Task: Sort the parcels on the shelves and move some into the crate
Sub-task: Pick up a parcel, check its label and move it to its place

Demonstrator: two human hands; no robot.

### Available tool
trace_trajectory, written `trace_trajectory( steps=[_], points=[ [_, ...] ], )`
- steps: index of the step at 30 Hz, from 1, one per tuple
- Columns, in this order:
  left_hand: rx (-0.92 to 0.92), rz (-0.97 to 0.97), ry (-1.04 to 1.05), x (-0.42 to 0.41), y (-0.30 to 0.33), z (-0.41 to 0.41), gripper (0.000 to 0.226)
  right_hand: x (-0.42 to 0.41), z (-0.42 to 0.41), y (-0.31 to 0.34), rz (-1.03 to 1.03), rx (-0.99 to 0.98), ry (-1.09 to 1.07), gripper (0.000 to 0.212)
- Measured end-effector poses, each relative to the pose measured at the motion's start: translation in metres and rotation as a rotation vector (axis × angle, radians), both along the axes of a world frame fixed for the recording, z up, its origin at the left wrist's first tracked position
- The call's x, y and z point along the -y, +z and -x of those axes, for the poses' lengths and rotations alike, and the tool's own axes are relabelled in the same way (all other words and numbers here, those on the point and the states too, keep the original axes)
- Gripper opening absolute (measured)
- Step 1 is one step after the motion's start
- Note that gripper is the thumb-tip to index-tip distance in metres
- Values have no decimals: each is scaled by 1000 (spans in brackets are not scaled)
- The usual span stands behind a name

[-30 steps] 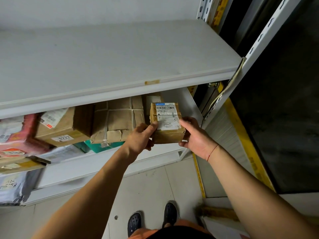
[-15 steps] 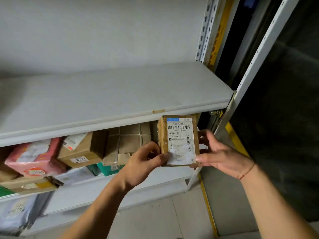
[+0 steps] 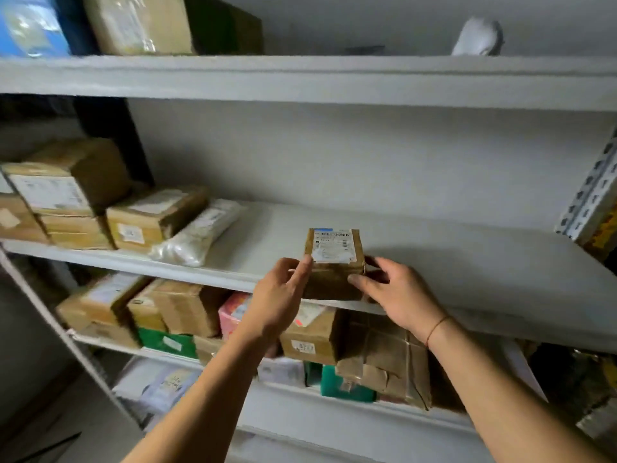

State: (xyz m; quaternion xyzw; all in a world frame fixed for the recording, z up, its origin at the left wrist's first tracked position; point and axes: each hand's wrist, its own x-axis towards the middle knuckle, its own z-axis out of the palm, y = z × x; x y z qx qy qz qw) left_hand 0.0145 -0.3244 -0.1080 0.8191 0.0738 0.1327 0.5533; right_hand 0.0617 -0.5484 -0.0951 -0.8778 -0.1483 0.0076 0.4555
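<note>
A small brown parcel [image 3: 334, 262] sits at the front edge of the middle shelf [image 3: 467, 262], its white barcode label facing up, print too blurred to read. The left hand [image 3: 280, 295] and right hand [image 3: 397, 292] flank it, fingers loosely spread and touching its sides.

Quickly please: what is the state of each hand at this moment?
Left hand: open, straight fingers touching the left side of the small brown parcel.
Right hand: open, fingers against the parcel's right side.
</note>
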Motion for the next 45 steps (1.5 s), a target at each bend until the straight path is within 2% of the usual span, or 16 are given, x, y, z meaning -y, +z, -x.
trace_trajectory(
  steps=[4, 7, 14, 17, 19, 23, 27, 32, 38, 42, 45],
  points=[
    [-10, -160, 104, -63, -12, -12, 32, -75, -23, -4, 90, 26, 18, 43],
    [22, -254, 193, -90, -12, -24, 20, -116, -40, -7, 72, 22, 14, 40],
    [23, -309, 235, -109, -8, -57, 24, -145, -73, -12, 62, 4, -41, 47],
    [28, -305, 222, -104, -11, -55, 26, -137, -71, -18, 28, -12, -49, 68],
    [69, -278, 246, -96, -13, -44, 33, -127, -61, -17, -12, -9, -62, 74],
    [169, -339, 308, -58, -32, -7, 34, -87, -10, -16, 24, 157, -40, 47],
    [119, -409, 42, -3, -76, 16, 29, -28, 38, -60, 145, 231, -31, 35],
    [51, -495, -216, 71, -137, 16, 34, 51, 58, -130, 229, 23, -163, 32],
    [-58, -632, -341, 151, -184, -4, 38, 119, 57, -194, 290, -232, -384, 15],
    [-135, -885, -393, 175, -214, -20, 45, 133, 40, -218, 263, -370, -423, 21],
    [-107, -1027, -353, 179, -228, -26, 50, 132, 23, -236, 208, -469, -465, 33]
  ],
)
